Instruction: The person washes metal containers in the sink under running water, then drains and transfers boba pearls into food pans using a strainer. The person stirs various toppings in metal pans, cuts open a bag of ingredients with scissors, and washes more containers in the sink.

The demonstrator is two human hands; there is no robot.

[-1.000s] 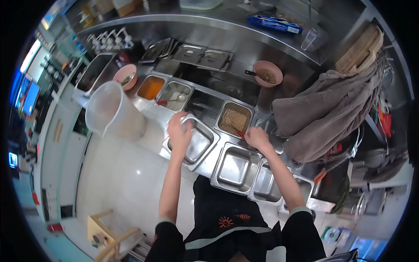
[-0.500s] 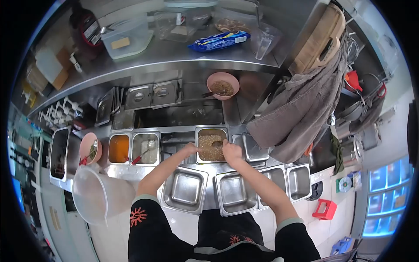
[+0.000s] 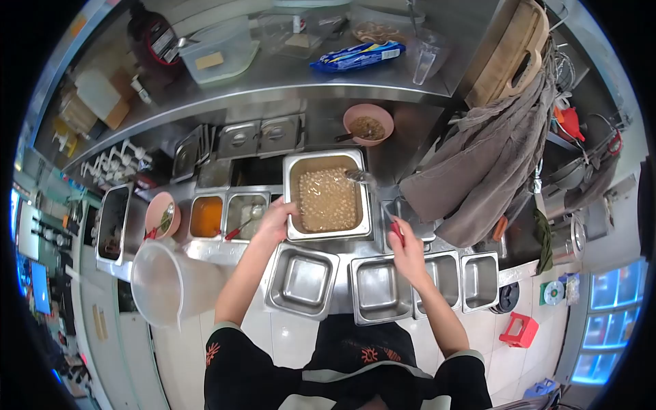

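Observation:
A steel pan [image 3: 328, 198] of pale beans or grains in brownish liquid is raised above the counter. My left hand [image 3: 275, 217] grips its left edge, with the fingers partly behind the wall. The red handle of a ladle [image 3: 395, 231] is in my right hand [image 3: 408, 251], closed, to the right of the pan. The ladle's bowl [image 3: 357, 176] rests at the pan's upper right corner. Below the raised pan are an empty steel pan [image 3: 303, 281] and another empty pan [image 3: 381, 290].
A large clear jug [image 3: 160, 283] stands at the left, near pans of orange liquid [image 3: 207, 216] and pale liquid [image 3: 244, 214]. Pink bowls [image 3: 369, 125] sit behind and left. A grey cloth [image 3: 482, 157] hangs at right, and a steel shelf [image 3: 273, 94] crosses above.
The pan of grains has risen out of the counter, held by my left hand. My right hand has moved right and down with the ladle; the head view has shifted.

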